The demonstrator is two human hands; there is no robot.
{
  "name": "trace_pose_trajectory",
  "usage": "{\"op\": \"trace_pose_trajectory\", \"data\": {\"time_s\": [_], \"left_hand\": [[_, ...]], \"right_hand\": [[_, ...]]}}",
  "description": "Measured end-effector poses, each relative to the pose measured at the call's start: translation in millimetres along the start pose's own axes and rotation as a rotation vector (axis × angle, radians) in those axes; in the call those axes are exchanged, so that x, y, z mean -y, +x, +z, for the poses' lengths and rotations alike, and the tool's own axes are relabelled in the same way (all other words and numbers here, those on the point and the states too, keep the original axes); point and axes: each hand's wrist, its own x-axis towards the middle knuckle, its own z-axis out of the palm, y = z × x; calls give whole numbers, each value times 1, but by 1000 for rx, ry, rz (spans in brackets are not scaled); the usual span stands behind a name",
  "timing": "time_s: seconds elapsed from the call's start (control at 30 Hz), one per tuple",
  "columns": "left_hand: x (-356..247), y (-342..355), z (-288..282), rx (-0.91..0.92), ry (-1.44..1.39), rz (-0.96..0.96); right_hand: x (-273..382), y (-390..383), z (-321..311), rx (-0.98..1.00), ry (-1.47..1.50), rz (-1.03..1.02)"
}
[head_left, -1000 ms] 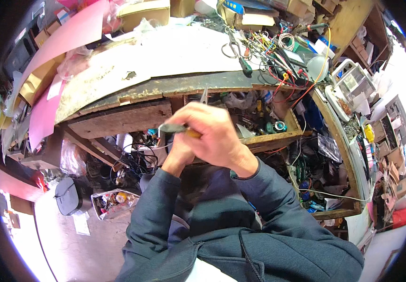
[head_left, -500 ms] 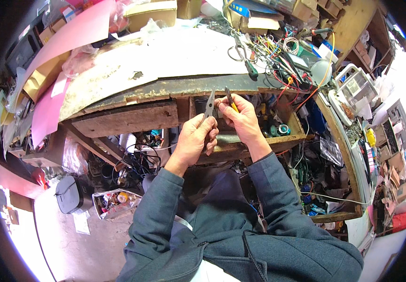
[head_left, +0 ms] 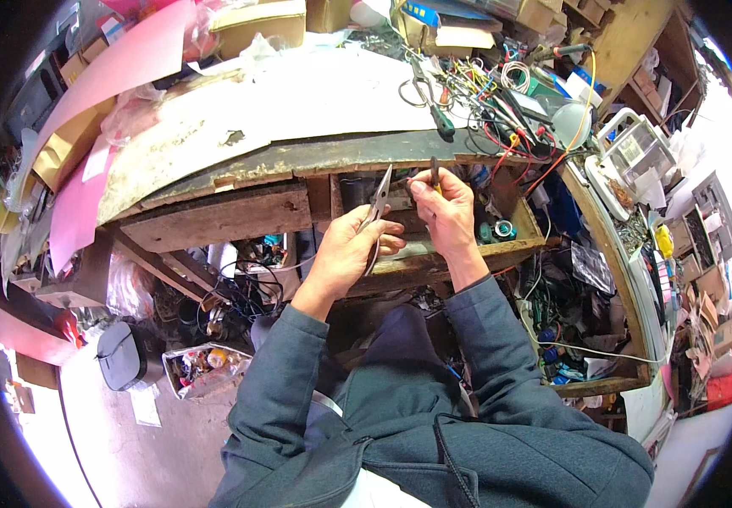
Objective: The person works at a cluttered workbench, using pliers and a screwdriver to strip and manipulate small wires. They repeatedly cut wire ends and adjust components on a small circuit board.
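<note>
My left hand [head_left: 345, 254] is closed round a pair of long-nose pliers [head_left: 379, 200], their jaws pointing up and slightly right, a handle showing below the fingers. Beside it, my right hand [head_left: 452, 218] pinches a slim tool [head_left: 435, 176] with a dark tip and a bit of yellow on it; the fingers cover most of it, so its kind does not show. A small piece may sit at the right fingertips, too small to make out. Both hands hover over an open drawer [head_left: 501, 251] at the bench's front edge, apart from each other.
The wooden bench [head_left: 281, 158] carries a white sheet [head_left: 332, 93], scissors [head_left: 419, 82], a green-handled screwdriver [head_left: 443, 125] and tangled wires [head_left: 489, 85]. Pink sheets [head_left: 86, 199] hang at the left. A black bin [head_left: 124, 356] and a box of scraps [head_left: 205, 370] stand on the floor.
My hands have moved slightly apart, the right one shifting right with its tool turned more upright. The left fingers have loosened a little round the pliers, and the view has shifted slightly.
</note>
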Motion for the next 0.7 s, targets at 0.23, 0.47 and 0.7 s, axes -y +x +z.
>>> {"op": "trace_pose_trajectory", "data": {"time_s": [0.23, 0.47, 0.7], "left_hand": [[-7, -5, 15, -227, 40, 213], [-16, 4, 25, -240, 235, 217], [-8, 6, 12, -198, 168, 137]], "right_hand": [[-1, -2, -9, 5, 49, 28], [0, -6, -6, 222, -196, 34], [1, -7, 1, 161, -315, -7]]}}
